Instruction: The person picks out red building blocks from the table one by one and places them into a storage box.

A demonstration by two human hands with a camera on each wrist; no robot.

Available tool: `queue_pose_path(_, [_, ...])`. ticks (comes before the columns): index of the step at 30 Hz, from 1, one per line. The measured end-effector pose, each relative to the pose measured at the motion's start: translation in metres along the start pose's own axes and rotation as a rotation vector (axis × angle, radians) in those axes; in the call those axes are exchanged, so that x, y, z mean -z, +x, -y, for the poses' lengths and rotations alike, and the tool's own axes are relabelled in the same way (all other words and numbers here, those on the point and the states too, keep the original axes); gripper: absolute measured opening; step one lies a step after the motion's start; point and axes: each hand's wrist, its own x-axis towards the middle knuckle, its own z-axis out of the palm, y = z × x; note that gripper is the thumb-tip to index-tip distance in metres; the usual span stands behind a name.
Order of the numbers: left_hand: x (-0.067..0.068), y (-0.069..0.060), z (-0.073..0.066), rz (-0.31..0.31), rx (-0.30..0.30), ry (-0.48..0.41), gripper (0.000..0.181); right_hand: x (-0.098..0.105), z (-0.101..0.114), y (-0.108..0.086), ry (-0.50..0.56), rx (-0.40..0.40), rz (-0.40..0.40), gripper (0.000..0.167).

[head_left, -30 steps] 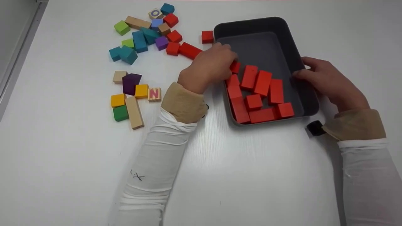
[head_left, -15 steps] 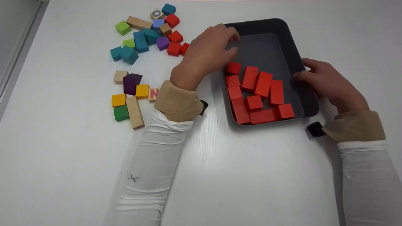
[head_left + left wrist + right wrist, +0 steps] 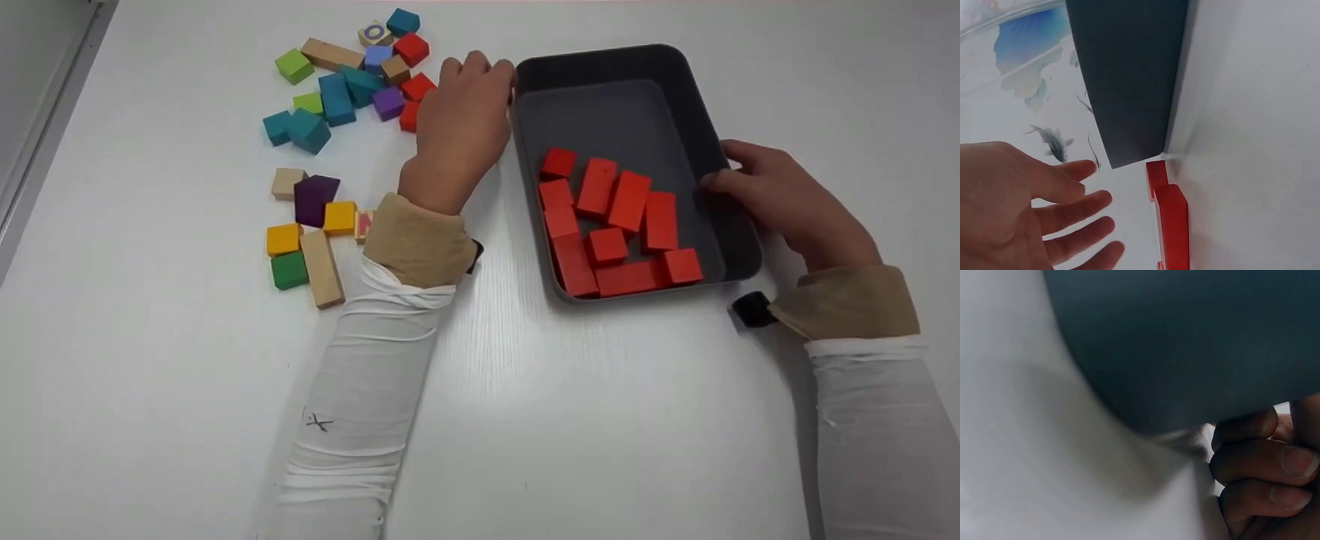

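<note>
Just left of the dark grey tray (image 3: 600, 116), your left hand (image 3: 466, 112) is empty, its fingers loose, near a long red block (image 3: 1172, 230) on the worktop (image 3: 600, 412). Your right hand (image 3: 791, 199) grips the tray's right side. The block looks like painted wood: probably light, rigid, sturdy, slightly slick; pinch it across its long sides.

On the white table (image 3: 600, 420), a pale plank (image 3: 322, 268) lies beside a green block (image 3: 289, 270). A dark purple block (image 3: 313, 201) sits between a pale cube (image 3: 288, 184) and a yellow block (image 3: 340, 217). Farther back, a lime block (image 3: 294, 66) lies near a brown bar (image 3: 332, 54). The left wrist view records a painted fish (image 3: 1054, 143).
</note>
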Motion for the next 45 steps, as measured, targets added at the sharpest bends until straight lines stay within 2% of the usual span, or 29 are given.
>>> queue_pose_path(4, [-0.003, 0.001, 0.003, 0.079, 0.037, 0.050, 0.051, -0.001, 0.001, 0.000, 0.015, -0.002, -0.002, 0.063])
queue_pose_path(10, [-0.003, 0.004, 0.005, 0.222, 0.085, 0.040, 0.059, -0.001, 0.001, 0.000, 0.014, -0.003, -0.006, 0.063])
queue_pose_path(14, [-0.004, 0.007, 0.006, 0.275, 0.095, 0.032, 0.061, 0.000, 0.000, 0.000, 0.007, 0.007, -0.006, 0.062])
queue_pose_path(22, [-0.007, 0.008, 0.010, 0.291, 0.096, 0.031, 0.062, 0.000, 0.001, 0.001, -0.011, 0.005, -0.001, 0.062])
queue_pose_path(33, [-0.010, 0.009, 0.009, 0.282, 0.045, 0.055, 0.062, -0.001, 0.000, 0.000, -0.008, 0.000, -0.002, 0.062])
queue_pose_path(36, [-0.010, 0.009, 0.009, 0.281, 0.062, 0.046, 0.066, -0.001, -0.001, 0.001, 0.008, 0.000, -0.008, 0.061])
queue_pose_path(42, [-0.008, 0.010, 0.009, 0.310, 0.132, 0.034, 0.068, -0.001, -0.002, 0.001, 0.011, -0.006, 0.001, 0.063])
queue_pose_path(45, [-0.007, 0.010, 0.009, 0.310, 0.133, 0.040, 0.067, -0.001, -0.002, 0.001, 0.004, -0.004, -0.003, 0.063])
